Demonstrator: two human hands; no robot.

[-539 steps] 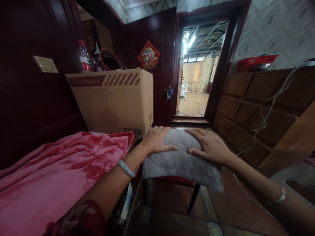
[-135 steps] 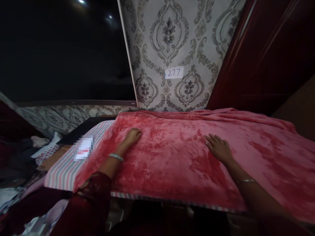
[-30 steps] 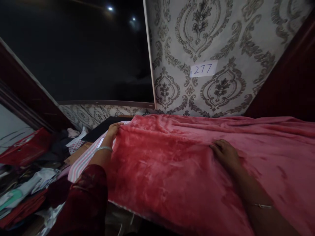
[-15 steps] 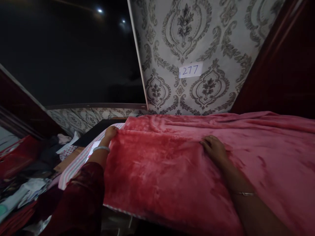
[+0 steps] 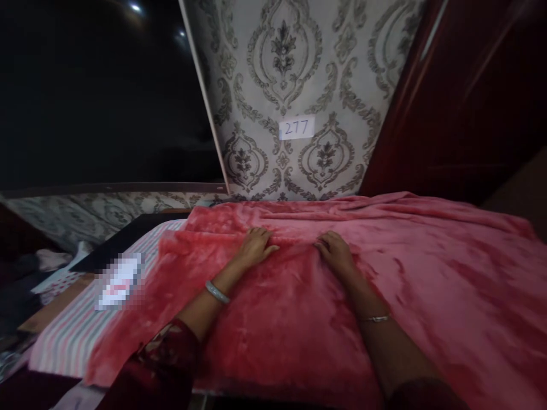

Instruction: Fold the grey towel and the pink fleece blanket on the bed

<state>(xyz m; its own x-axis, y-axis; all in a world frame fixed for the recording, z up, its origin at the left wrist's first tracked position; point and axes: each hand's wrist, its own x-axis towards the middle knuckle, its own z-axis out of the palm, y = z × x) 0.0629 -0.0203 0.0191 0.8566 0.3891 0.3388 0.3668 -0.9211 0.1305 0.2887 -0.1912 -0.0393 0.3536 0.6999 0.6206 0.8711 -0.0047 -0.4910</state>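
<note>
Currently both hands rest on the red plush blanket (image 5: 299,296) spread over the striped sheet (image 5: 72,336): left hand (image 5: 255,246) and right hand (image 5: 337,253), fingers curled, pinch a ridge (grip depth unclear). Advisable: gather evenly, keeping edges aligned.

A small white paper slip (image 5: 296,128) stuck flat on the grey wallpaper with dark damask ornaments (image 5: 342,74) bears the handwritten number "277" in dark ink. On the pink-and-white striped sheet (image 5: 72,336) lies a small white card with a red mark (image 5: 118,282); it is pixelated, so nothing on it can be read. No other writing shows.
</note>
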